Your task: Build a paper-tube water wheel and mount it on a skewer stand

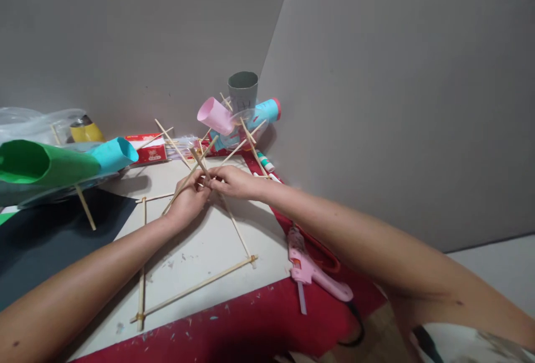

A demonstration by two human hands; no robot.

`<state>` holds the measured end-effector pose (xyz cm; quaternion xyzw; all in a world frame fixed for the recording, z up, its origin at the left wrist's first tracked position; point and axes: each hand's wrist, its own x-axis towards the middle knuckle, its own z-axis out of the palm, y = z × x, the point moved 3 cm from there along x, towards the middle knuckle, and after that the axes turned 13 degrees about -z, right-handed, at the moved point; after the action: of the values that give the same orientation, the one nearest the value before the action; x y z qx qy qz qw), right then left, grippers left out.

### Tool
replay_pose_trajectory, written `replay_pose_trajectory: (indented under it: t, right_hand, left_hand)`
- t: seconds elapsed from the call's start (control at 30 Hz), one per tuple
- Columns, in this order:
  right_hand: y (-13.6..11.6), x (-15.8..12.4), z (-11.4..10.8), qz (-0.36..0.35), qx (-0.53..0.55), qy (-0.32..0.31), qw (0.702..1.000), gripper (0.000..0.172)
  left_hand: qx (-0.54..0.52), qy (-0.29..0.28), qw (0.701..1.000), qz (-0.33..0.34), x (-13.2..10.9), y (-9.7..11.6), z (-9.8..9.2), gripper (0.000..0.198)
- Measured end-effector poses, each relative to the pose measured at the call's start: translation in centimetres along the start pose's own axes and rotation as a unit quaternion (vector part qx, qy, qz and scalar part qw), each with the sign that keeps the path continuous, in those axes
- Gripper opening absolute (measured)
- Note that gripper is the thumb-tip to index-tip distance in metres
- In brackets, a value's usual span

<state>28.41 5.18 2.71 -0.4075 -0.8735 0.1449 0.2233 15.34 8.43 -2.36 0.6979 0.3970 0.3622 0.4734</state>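
Both hands meet above a white board (196, 257), where thin wooden sticks cross. My left hand (189, 200) pinches a long stick (184, 187) that slants up to the right. My right hand (234, 182) grips the crossing sticks (199, 161) at the same joint, fingertips touching the left hand. Below them a square frame of sticks (196, 288) lies flat on the board, glued at its corners. One stick (238, 232) rises from the frame's right corner toward the hands.
A pink glue gun (311, 271) lies on the red mat (251, 324) to the right. Behind the hands are paper cones: pink (215, 115), blue (267, 111), and a grey-green tube (243, 88). Green (45, 165) and cyan (113, 154) cones loom left, over black paper (50, 237). Cardboard walls enclose the back.
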Motion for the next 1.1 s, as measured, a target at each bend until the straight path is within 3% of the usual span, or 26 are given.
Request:
replay_pose_trajectory:
  t: [0.23, 0.3, 0.33, 0.43, 0.53, 0.63, 0.73, 0.93, 1.1]
  right_hand:
    - [0.1, 1.2, 0.2, 0.014, -0.007, 0.045, 0.999, 0.015]
    - [-0.4, 0.4, -0.4, 0.021, 0.008, 0.054, 0.998, 0.011]
    - [-0.9, -0.6, -0.9, 0.027, 0.015, 0.062, 0.998, 0.017]
    - [-2.9, -6.1, -2.3, 0.076, -0.001, 0.106, 0.991, 0.038]
    - [-5.7, -14.3, -3.0, 0.182, -0.112, 0.143, 0.966, 0.032]
    - [-8.2, -21.6, -1.8, 0.268, -0.148, 0.108, 0.946, 0.038]
    - [-9.1, -25.5, 0.4, 0.315, -0.165, 0.059, 0.933, 0.048]
    - [-7.6, -25.7, 2.9, 0.288, -0.22, -0.035, 0.931, 0.046]
    - [-6.4, -26.2, 3.4, 0.261, -0.27, -0.045, 0.926, 0.044]
  left_hand:
    - [-0.009, 0.024, 1.0, -0.015, 1.2, -1.0, -0.1, 0.021]
    - [-0.011, 0.022, 1.0, -0.018, 1.4, -1.1, -0.2, 0.018]
    - [-0.011, 0.023, 0.999, -0.02, 1.5, -1.1, -0.3, 0.017]
    - [-0.005, 0.029, 0.999, -0.018, 1.7, -1.1, -0.5, 0.014]
    - [0.011, 0.025, 1.0, -0.006, 1.9, -1.0, -0.6, 0.015]
    - [0.031, 0.016, 0.999, 0.011, 1.9, -1.0, -0.4, 0.019]
    - [0.048, 0.0, 0.998, 0.028, 1.8, -1.0, -0.1, 0.022]
    - [0.077, -0.031, 0.996, 0.044, 1.5, -1.1, -0.1, 0.022]
    - [0.085, -0.03, 0.995, 0.04, 1.4, -1.1, -0.5, 0.022]
